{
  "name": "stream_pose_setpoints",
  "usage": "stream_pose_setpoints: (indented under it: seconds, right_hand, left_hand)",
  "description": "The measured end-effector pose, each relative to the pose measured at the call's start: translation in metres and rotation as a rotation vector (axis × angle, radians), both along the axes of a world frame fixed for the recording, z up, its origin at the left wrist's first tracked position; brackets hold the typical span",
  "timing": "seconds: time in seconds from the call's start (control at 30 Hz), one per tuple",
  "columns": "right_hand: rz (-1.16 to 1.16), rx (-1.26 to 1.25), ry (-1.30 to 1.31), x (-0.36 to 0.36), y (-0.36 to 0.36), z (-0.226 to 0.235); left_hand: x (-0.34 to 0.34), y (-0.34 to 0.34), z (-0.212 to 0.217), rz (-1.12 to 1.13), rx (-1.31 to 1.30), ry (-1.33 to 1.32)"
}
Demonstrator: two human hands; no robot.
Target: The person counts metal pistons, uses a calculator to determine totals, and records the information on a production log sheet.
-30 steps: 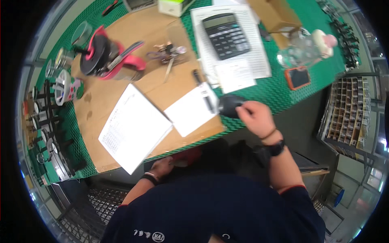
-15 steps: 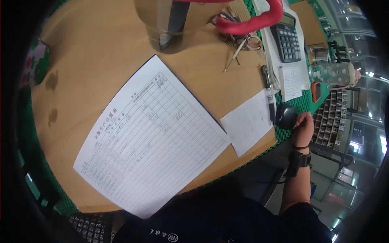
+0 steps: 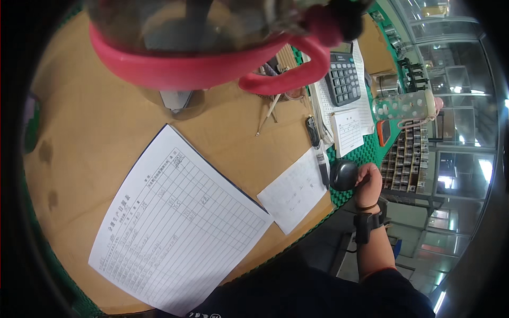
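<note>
Apparently gripped: a black rounded object (image 3: 343, 176) at the right

Nearest, at the left, lies a printed form (image 3: 185, 233); part of its grid carries handwriting, while many cells are blank, so its entries look only partly made. The left hand is out of view. At the near right, the right hand (image 3: 369, 185), a dark band (image 3: 366, 228) on its wrist, has bent fingers against the right edge of the black object, seemingly pinching it; their undersides are hidden. The object sits over the green mat (image 3: 371, 153), not lifted clear as far as can be told. Just left of it, a dark pen (image 3: 322, 168) lies unheld by a loose written sheet (image 3: 291, 196). Farther off are a calculator (image 3: 343, 79), unattended, and a pink-handled jug (image 3: 175, 71) at far left.
</note>
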State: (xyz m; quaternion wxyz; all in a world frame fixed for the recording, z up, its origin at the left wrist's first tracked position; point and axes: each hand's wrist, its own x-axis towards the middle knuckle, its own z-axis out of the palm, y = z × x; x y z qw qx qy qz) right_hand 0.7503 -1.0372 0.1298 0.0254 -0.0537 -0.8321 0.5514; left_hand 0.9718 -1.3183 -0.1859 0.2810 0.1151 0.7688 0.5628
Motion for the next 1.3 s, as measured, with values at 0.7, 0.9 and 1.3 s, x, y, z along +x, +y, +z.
stream_pose_setpoints:
  seconds: [0.7, 0.9, 1.3]
  right_hand:
    - [0.39, 0.362, 0.302, -0.127, -0.021, 0.039]
    - [0.314, 1.024, -0.043, -0.199, -0.091, 0.014]
    - [0.53, 0.269, 0.194, -0.135, -0.086, 0.068]
  left_hand:
    - [0.042, -0.1, 0.166, 0.053, -0.219, -0.067]
    - [0.092, -0.085, 0.308, 0.37, -0.119, -0.096]
    - [0.089, -0.112, 0.3, 0.687, -1.001, 0.794]
